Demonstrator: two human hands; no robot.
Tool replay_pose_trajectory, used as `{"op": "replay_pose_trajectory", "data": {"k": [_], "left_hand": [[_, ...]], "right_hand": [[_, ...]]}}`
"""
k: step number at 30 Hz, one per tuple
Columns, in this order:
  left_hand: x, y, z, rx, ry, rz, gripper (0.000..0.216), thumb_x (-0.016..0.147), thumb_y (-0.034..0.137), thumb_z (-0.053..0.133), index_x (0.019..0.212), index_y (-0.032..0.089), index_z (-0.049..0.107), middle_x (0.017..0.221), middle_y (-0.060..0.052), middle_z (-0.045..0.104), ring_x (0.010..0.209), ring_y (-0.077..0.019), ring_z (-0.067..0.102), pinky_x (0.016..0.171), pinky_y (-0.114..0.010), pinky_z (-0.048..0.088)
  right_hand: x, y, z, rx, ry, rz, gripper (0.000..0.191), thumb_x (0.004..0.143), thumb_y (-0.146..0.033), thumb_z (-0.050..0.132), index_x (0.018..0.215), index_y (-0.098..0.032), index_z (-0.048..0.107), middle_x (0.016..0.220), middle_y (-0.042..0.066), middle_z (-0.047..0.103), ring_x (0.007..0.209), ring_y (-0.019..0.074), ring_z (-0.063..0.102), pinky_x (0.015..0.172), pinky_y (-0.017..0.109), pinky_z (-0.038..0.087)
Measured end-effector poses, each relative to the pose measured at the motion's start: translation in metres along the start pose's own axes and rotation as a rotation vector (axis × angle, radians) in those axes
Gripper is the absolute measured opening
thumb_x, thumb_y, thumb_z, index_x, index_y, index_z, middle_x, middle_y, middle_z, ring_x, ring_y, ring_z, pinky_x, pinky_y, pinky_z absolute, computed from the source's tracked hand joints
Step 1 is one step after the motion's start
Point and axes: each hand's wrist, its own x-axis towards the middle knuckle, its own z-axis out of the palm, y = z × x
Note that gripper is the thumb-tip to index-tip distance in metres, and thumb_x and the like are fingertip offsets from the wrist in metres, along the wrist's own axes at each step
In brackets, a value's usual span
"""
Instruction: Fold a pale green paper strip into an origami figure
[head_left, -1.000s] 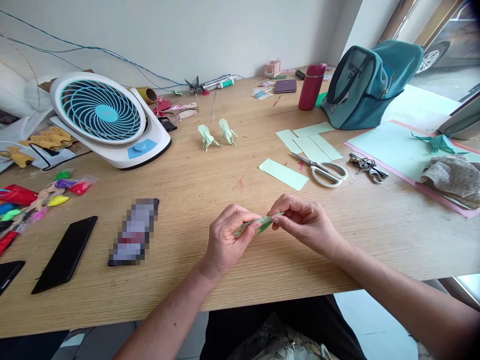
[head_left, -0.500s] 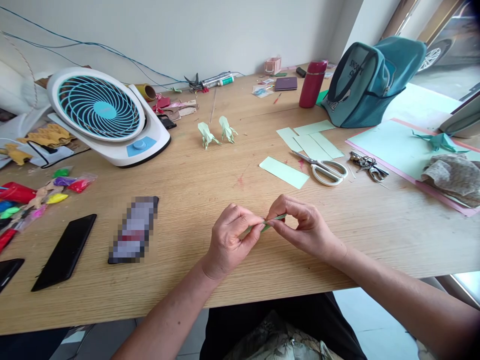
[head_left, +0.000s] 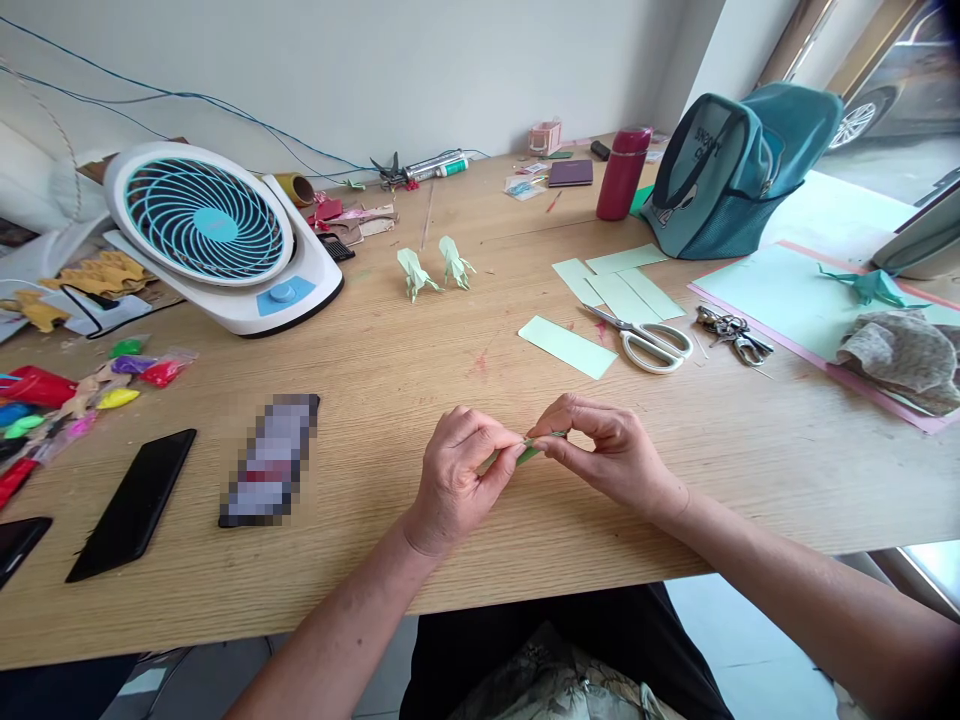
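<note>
Close to the table's front edge, my left hand (head_left: 466, 468) and my right hand (head_left: 611, 455) meet over a small folded piece of green paper (head_left: 529, 453). Thumb and forefinger of each hand pinch it, and the fingertips almost touch. Most of the paper is hidden behind the fingers. Beyond my hands lies a pale green paper strip (head_left: 568, 346). Scissors (head_left: 651, 342) with white handles rest just right of that strip. Two folded pale green paper figures (head_left: 417, 275) stand farther back on the table.
More green paper strips (head_left: 626, 290) lie behind the scissors, with keys (head_left: 733, 333) to their right. A fan (head_left: 225, 235) and a black phone (head_left: 133, 503) are on the left. A red bottle (head_left: 624, 173) and a teal backpack (head_left: 739, 175) stand at the back right.
Both hands stay pinched on the green paper with almost no movement. The whole view has shifted very slightly.
</note>
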Motion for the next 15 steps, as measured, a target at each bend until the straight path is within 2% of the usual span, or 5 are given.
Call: {"op": "replay_pose_trajectory", "data": {"k": [15], "left_hand": [[0.0035,0.0,-0.0021,-0.068,-0.004,-0.016,0.005,0.089,0.015,0.069,0.089,0.02,0.068,0.083,-0.002,0.066,0.079,-0.0156,0.059,0.076,-0.031,0.047]], "right_hand": [[0.0011,0.0002,-0.0029,0.07,-0.012,-0.021,0.006,0.089,-0.023,0.072,0.087,-0.022,0.077,0.075,0.001,0.071,0.07,0.0144,0.066,0.066,0.029,0.051]]}}
